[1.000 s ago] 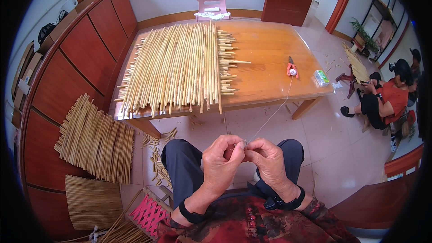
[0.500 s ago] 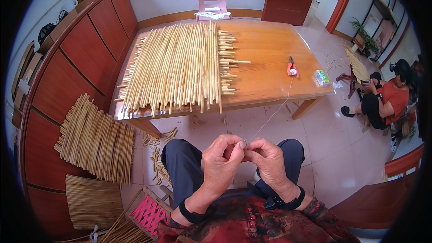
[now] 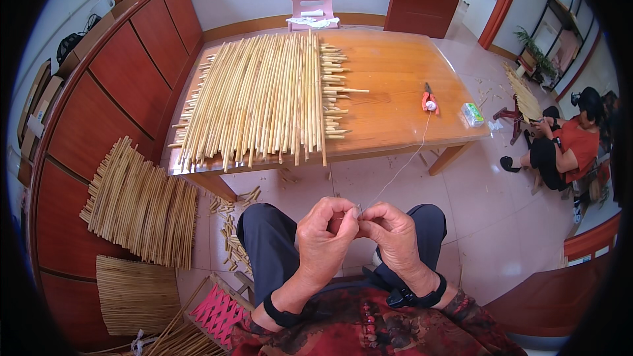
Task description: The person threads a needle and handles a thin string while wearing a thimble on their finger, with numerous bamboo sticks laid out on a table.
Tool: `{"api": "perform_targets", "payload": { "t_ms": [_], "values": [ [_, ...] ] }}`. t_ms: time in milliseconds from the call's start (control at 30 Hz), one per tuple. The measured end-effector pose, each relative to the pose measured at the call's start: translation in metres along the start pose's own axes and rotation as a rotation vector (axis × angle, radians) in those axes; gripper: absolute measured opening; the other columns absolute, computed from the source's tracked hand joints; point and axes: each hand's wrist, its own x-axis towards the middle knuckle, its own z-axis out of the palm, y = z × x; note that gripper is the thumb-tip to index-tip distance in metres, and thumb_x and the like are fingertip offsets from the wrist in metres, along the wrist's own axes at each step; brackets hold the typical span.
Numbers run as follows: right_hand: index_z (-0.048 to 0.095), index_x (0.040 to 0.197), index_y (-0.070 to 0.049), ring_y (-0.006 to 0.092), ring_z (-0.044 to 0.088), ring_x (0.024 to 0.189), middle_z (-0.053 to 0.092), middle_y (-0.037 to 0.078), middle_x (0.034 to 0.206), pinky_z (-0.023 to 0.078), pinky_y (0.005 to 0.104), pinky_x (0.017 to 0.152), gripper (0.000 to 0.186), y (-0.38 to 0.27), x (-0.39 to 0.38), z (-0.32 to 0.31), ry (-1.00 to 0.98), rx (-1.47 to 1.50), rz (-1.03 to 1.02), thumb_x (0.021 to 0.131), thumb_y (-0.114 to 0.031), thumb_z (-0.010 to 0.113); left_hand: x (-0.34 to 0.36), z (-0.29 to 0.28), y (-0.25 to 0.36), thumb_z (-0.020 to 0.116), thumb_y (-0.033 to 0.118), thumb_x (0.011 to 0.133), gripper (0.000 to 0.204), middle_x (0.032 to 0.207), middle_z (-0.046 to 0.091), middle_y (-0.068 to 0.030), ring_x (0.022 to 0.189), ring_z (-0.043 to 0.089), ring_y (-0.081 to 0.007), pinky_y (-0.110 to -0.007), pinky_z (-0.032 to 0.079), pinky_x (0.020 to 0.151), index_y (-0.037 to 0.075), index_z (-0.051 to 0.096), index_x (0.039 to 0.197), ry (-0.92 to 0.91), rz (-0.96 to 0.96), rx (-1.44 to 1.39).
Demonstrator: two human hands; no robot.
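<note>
Above my lap, my left hand (image 3: 325, 229) and my right hand (image 3: 390, 231) meet fingertip to fingertip, both closed in a pinch. Between them a thin, needle-like metal piece (image 3: 360, 209) stands up; its lower part is hidden by the fingers. My left fingers appear to grip it. A fine white thread (image 3: 403, 167) runs from my right fingertips up over the table edge to a small ball of thread (image 3: 430, 105). That ball rests against red-handled pliers (image 3: 425, 97) on the wooden table (image 3: 382, 118).
Layered reed stalks (image 3: 257, 99) cover the table's left side. A small green-and-white box (image 3: 472, 115) sits near its right edge. Reed mats (image 3: 142, 204) lean on red cabinets at left; cut pieces (image 3: 234, 244) litter the floor. A seated person (image 3: 573, 145) works at far right.
</note>
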Motion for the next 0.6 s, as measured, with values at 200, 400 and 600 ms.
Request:
{"api": "perform_targets", "payload": {
  "t_ms": [200, 400, 600],
  "values": [
    [0.054, 0.093, 0.004, 0.0145, 0.059, 0.086, 0.057, 0.007, 0.088, 0.049, 0.0272, 0.079, 0.011, 0.0025, -0.0013, -0.0022, 0.021, -0.029, -0.003, 0.083, 0.001, 0.054, -0.0007, 0.0003, 0.0010, 0.059, -0.002, 0.078, 0.005, 0.070, 0.053, 0.0029, 0.059, 0.048, -0.0003, -0.014, 0.039, 0.052, 0.001, 0.056, 0.080, 0.001, 0.048, 0.058],
    [0.054, 0.094, 0.004, 0.0135, 0.058, 0.086, 0.057, 0.006, 0.089, 0.048, 0.0266, 0.080, 0.011, 0.0029, -0.0013, -0.0018, 0.012, -0.019, -0.009, 0.083, 0.002, 0.054, -0.0009, 0.0005, 0.0013, 0.060, -0.004, 0.076, 0.007, 0.070, 0.052, 0.0007, 0.059, 0.047, -0.0021, -0.016, 0.037, 0.051, 0.001, 0.057, 0.080, 0.015, 0.124, 0.128],
    [0.053, 0.094, 0.004, 0.0140, 0.058, 0.086, 0.058, 0.007, 0.090, 0.048, 0.0272, 0.080, 0.010, -0.0002, -0.0015, -0.0008, 0.014, -0.013, 0.007, 0.084, 0.001, 0.053, 0.0001, 0.0012, 0.0021, 0.060, -0.006, 0.073, 0.011, 0.066, 0.049, -0.0006, 0.054, 0.042, -0.0044, -0.019, 0.034, 0.048, 0.001, 0.057, 0.081, 0.031, 0.216, 0.223]
  ]
}}
